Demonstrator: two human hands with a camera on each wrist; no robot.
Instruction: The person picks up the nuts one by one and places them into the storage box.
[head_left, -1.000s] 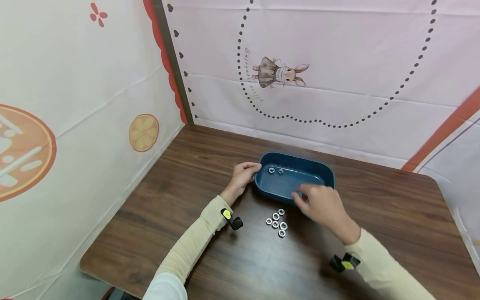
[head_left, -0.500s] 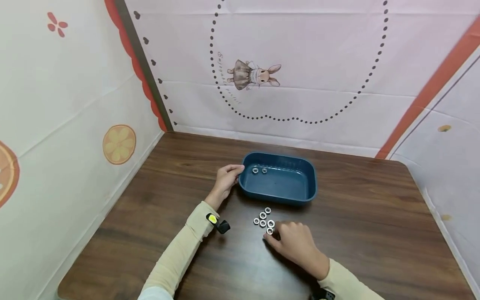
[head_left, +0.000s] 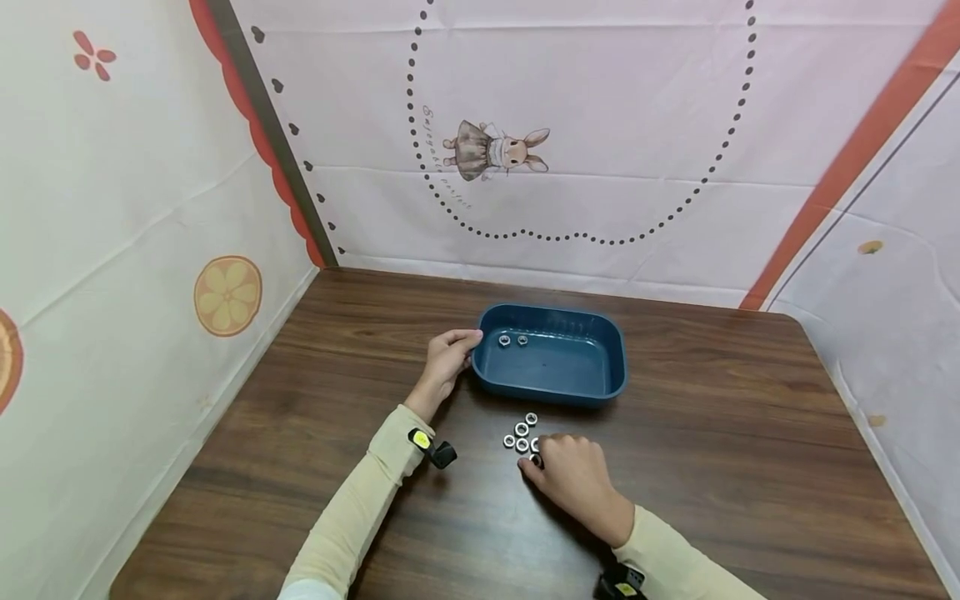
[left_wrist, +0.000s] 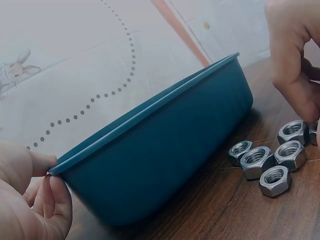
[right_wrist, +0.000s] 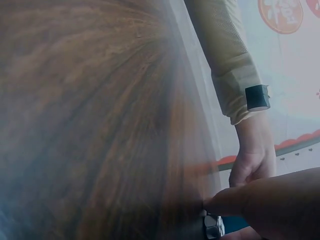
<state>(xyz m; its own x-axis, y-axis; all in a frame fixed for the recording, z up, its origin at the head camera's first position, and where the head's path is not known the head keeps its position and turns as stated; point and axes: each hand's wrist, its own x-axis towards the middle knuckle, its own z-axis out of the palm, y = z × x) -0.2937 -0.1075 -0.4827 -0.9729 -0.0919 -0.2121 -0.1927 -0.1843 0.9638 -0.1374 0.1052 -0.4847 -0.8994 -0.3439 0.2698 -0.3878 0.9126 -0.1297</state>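
Observation:
A dark blue plastic tray (head_left: 551,367) stands on the table, with two steel hex nuts (head_left: 504,340) lying inside near its left end. My left hand (head_left: 447,360) pinches the tray's left rim between thumb and fingers, as the left wrist view also shows of that rim (left_wrist: 60,167). In front of the tray lies a loose cluster of several hex nuts (head_left: 522,430). At the cluster's near right edge, my right hand (head_left: 576,477) has its thumb and curled finger around one hex nut (right_wrist: 213,226); that nut is partly hidden by the hand.
The brown wood-grain table (head_left: 712,467) extends around the tray on all sides. Printed cloth walls (head_left: 637,125) rise behind it and at both sides. Both wrists carry a strapped black camera (head_left: 433,448).
My right hand has come from over the tray's near right edge down to the nut cluster and closed around one nut. The left hand keeps its grip on the rim. The head view has shifted.

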